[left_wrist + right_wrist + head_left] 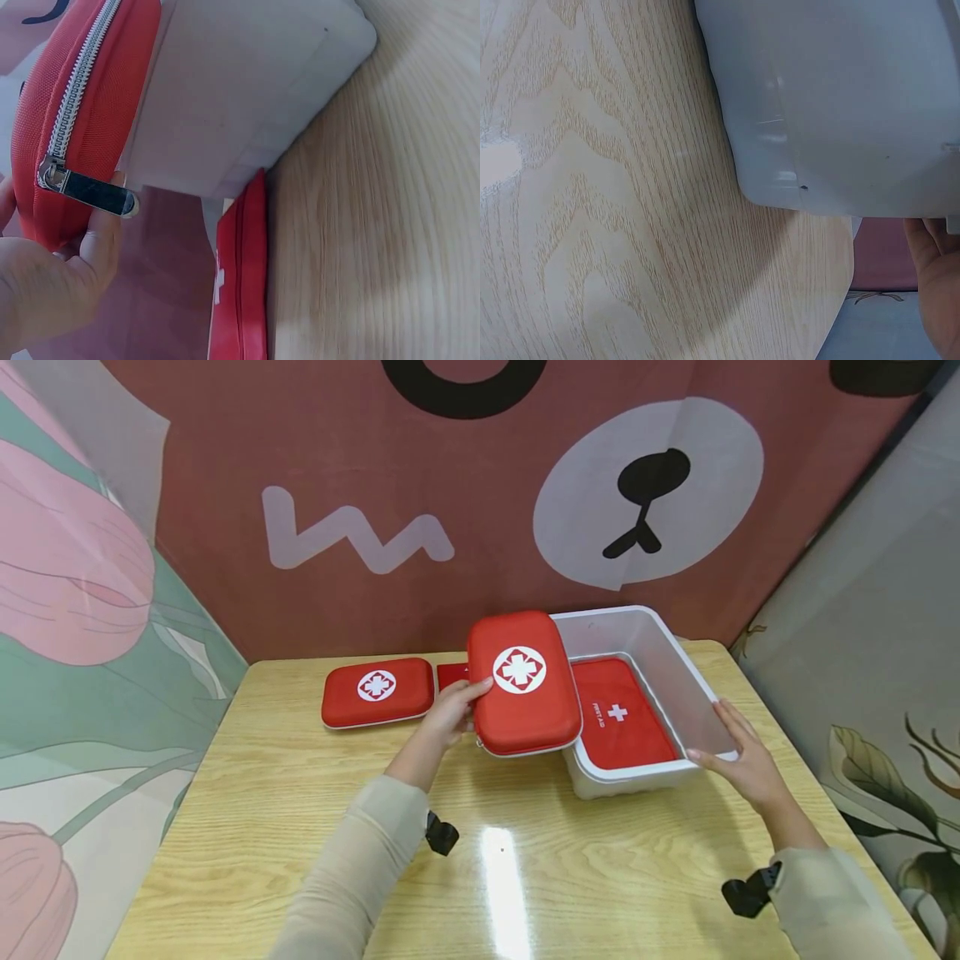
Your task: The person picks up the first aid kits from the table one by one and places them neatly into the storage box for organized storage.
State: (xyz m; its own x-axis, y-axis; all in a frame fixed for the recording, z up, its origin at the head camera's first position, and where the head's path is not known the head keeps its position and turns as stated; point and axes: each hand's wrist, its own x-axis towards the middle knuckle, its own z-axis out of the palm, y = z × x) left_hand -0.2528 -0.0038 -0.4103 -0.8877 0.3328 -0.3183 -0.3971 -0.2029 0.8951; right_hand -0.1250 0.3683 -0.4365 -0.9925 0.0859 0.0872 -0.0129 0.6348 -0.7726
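Head view: the red zip case w/ the round white emblem is up off the table, at the left side of the white box; can't tell if the two touch. L hand grips the case by its near-left edge, thumb on the top face. R hand grips the box at its near-right corner, thumb on the front rim, fingers along the side. FIRST AID pouch lies flat in the box; a second red case is on the table to the left, w/ a bit of a flat red item showing between.

Handling, my guess: stiff molded shell, prob. light for its size, not fragile, textured so not v. slippery. Best hold = a side edge, thumb on top, fingers under, clear of the pull.

L wrist view adds what the head view hides: metal zip along the case's edge, long pull hanging by the fingers, & a red item w/ white cross on the table beside the box, prob. that same flat one.

R wrist view: box's outer wall & a dark speck low on it; no case here. Fingers half cut off, so grip's unclear from this side.
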